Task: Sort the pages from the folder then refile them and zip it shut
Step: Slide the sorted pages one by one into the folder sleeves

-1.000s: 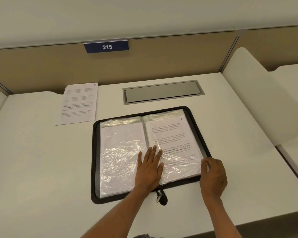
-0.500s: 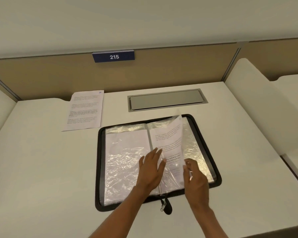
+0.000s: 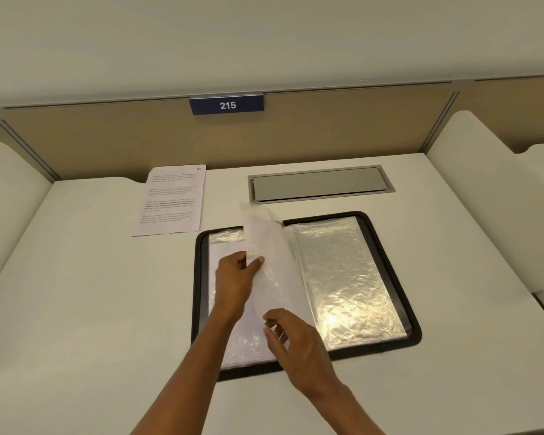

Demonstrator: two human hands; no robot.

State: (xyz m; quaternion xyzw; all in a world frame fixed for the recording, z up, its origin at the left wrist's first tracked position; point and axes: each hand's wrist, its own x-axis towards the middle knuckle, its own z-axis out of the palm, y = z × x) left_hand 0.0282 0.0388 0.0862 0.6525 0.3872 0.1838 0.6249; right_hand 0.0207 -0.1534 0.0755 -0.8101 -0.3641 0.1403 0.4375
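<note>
The left hand (image 3: 233, 284) has its grip clamped on a clear sleeve (image 3: 264, 240), thumb and forefinger pinching its near-left edge about halfway up. Lower down, the right hand (image 3: 299, 343) closes thumb and curled fingers on the sleeve's bottom edge, though the fingertips overlap the plastic and the exact contact is hard to make out. The sleeve stands almost upright between the two grips and bows slightly. It shows only a pale, blurred surface, with no print legible on it. It rises over the spine of the folder (image 3: 199, 277), which lies open and flat on the worktop (image 3: 91, 309), and its top reaches past the folder's far rim. The left wrist and the raised sleeve cover much of the folder's left half, where white paper shows through plastic, and the right forearm hides part of the near rim. The right half is a glinting pocket (image 3: 343, 277). Both forearms come in from the bottom edge, cut off below the elbow, and converge on the sleeve, the left hand higher than the right. A loose page (image 3: 171, 200) lies beyond the folder's far-left corner, apart from it, its text and a blue corner mark too small to read. A metal hatch (image 3: 318, 183) sits in the worktop behind the folder, and a sign (image 3: 226, 105) reading 215 hangs above it.
</note>
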